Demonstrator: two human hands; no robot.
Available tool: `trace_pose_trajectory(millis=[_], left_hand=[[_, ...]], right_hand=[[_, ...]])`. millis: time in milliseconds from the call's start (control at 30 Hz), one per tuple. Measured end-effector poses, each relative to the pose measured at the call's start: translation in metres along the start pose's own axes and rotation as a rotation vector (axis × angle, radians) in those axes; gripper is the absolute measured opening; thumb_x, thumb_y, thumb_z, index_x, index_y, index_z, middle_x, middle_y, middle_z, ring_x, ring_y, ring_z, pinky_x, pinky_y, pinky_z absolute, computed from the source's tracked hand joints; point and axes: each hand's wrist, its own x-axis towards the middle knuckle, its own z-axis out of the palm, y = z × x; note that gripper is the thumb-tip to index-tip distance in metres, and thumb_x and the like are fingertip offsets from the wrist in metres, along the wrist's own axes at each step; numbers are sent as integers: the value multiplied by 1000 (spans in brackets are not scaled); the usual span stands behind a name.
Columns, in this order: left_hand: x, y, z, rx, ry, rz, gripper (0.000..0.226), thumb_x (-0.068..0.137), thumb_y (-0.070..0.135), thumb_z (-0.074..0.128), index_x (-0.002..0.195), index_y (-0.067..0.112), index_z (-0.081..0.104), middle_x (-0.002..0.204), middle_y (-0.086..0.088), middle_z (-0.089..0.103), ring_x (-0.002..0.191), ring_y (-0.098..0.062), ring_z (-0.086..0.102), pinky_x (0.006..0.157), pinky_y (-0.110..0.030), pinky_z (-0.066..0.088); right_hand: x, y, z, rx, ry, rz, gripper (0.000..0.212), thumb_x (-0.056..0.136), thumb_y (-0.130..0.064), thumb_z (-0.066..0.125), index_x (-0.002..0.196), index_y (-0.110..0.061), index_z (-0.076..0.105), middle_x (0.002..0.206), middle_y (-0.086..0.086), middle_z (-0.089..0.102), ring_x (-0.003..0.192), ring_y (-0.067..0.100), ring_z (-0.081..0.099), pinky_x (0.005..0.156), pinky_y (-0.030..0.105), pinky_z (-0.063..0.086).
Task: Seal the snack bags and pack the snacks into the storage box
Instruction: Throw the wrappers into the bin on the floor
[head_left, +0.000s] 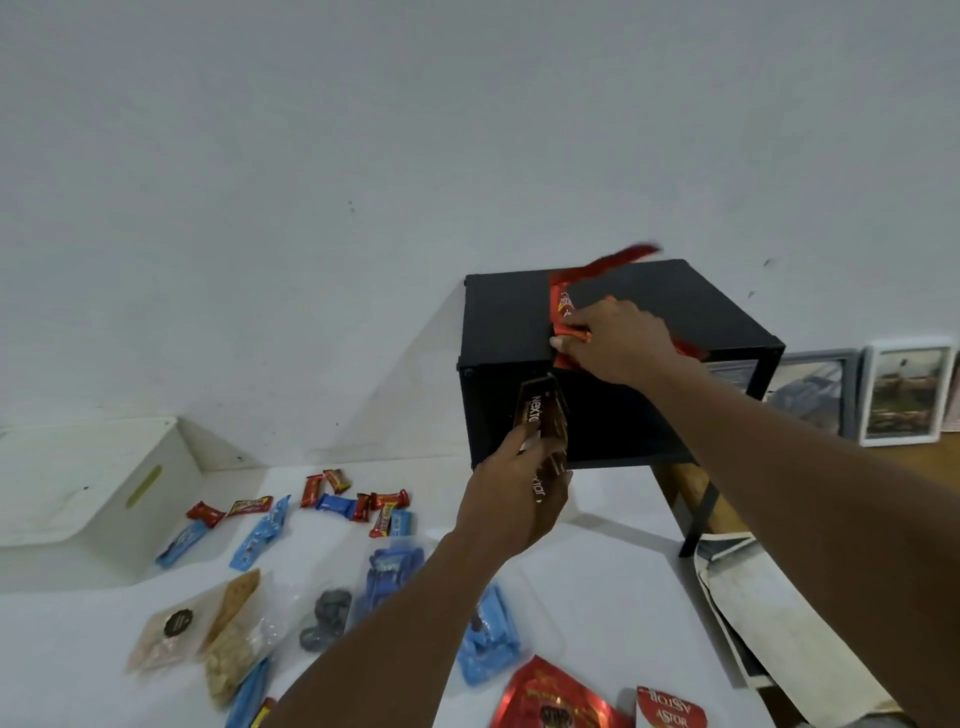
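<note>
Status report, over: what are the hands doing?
Right hand grips red packets at black box top. Left hand holds brown packets at its front. Loose snacks on table.

storage box (509, 332): matt black | snack wrappers (332, 499): glossy foil | table (597, 597): smooth white

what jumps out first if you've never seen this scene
The black storage box against the wall, with the right hand gripping red snack packets at its top front edge. Just below, the left hand holds brown Nextar packets before the box's front. Loose red and blue snacks lie scattered on the white table at lower left.
</note>
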Motion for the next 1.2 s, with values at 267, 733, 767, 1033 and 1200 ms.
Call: trace_pose_trajectory(millis=[267, 733, 767, 1033, 1200], left_hand=[[-52, 0, -64, -84, 93, 46, 35, 88, 40, 65, 117, 21, 65, 124, -1, 66, 93, -15, 67, 74, -28, 60], [-312, -117, -328, 156, 349, -235, 29, 88, 41, 61, 111, 25, 68, 127, 2, 66, 100, -18, 68, 76, -32, 59], [-346, -135, -355, 193, 391, -325, 29, 87, 42, 61, 110, 27, 69, 127, 5, 66, 101, -17, 68, 76, -32, 59], [-645, -199, -486, 323, 677, -1183, 28, 84, 35, 70, 111, 27, 71, 121, 7, 68, 104, -14, 66, 84, -20, 45], [-774, -199, -461, 279, 674, -1562, 22, 85, 32, 69, 107, 30, 71, 117, 5, 69, 106, -17, 65, 87, -28, 49]], right_hand=[[-33, -67, -1, 52, 68, -168, 35, 94, -52, 53, 116, -29, 66, 105, -3, 67, 96, 21, 64, 86, 43, 54], [-111, -480, 40, 124, -52, -615, 51, 92, -55, 55, 139, -36, 52, 137, 7, 60, 124, 32, 55, 103, 52, 44], [-124, -524, 52, 153, -89, -671, 51, 92, -55, 56, 139, -37, 53, 138, 7, 59, 124, 32, 55, 103, 52, 44], [-286, -799, 177, 530, -564, -1024, 41, 85, -49, 67, 123, -34, 67, 119, -3, 70, 110, 20, 64, 96, 37, 49], [-397, -859, 293, 721, -1129, -908, 32, 93, -24, 68, 124, -18, 68, 101, -3, 69, 78, -2, 67, 70, 8, 47]])
